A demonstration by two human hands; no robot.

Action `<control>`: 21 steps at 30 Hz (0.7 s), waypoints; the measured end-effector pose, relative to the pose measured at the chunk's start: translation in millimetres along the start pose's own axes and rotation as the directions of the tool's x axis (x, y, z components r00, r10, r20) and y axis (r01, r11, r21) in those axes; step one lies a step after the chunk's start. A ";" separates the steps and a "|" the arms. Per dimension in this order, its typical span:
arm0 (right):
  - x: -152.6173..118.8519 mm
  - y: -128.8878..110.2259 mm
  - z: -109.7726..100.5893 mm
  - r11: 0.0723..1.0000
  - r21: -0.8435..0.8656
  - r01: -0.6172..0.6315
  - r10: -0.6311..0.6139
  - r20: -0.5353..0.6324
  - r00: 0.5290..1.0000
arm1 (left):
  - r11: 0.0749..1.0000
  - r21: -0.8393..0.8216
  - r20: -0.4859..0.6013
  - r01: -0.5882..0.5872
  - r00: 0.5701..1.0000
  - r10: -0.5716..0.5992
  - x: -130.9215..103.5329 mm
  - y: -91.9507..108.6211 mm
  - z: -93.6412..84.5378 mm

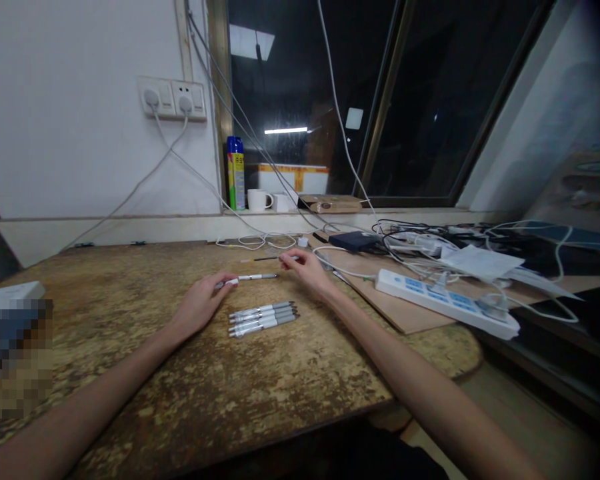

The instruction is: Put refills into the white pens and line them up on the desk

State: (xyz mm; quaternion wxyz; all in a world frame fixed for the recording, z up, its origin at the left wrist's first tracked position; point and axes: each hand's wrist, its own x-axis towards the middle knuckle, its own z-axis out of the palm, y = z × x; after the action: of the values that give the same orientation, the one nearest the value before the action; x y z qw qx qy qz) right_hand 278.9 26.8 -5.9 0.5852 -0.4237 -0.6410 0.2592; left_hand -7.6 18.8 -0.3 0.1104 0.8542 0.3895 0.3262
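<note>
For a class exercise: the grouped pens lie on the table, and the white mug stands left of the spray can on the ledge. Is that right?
No: the head view shows the mug right of the spray can on the ledge; the pens do lie on the table.

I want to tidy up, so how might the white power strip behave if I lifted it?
The power strip looks stiff, being one long, straight casing. It may hang heavier toward its right end, where a bulky plug sits. Being broad and flat, it probably wouldn't roll if pushed.
</note>
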 end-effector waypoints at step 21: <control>-2.9 4.3 0.8 0.988 0.088 -0.125 0.125 -0.003 0.992 | 0.999 -0.050 -0.019 -0.005 1.000 0.004 -2.7 -1.2 2.0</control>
State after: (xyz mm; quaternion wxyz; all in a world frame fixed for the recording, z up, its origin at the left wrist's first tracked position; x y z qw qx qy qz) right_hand 279.0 26.7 -11.2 0.5884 -0.4381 -0.5987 0.3214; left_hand -8.3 17.8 -3.7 0.1274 0.8490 0.3801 0.3441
